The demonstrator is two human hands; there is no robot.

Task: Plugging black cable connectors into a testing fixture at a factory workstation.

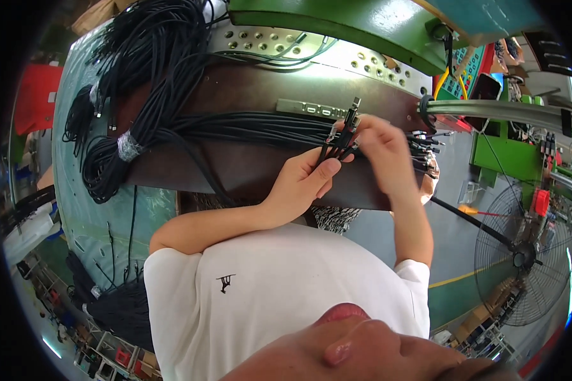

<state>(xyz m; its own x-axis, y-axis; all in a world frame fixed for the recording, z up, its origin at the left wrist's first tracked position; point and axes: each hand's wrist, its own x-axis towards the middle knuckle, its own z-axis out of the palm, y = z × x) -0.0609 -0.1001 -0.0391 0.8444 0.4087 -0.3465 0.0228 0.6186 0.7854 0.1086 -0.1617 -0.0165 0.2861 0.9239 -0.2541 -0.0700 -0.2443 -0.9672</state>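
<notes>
My left hand [308,183] is closed round a small bunch of black cable ends [344,138], thumb on top. Their metal plugs point up and away from me. My right hand [386,151], slightly blurred, is curled at the right side of this bunch, its fingertips pinched at a plug. Behind my hands a long bundle of black cables [248,126] lies across the brown bench top [235,168]. More plug ends [426,149] of that bundle stick out past my right wrist. Clear wrap [129,147] binds the coiled part at the left.
A slotted metal strip [311,109] lies beyond my hands. Behind it are a perforated metal plate [260,43] and a green machine [349,25]. A large cable heap [152,51] fills the back left. A metal bar [502,109] and a fan [522,256] stand at the right.
</notes>
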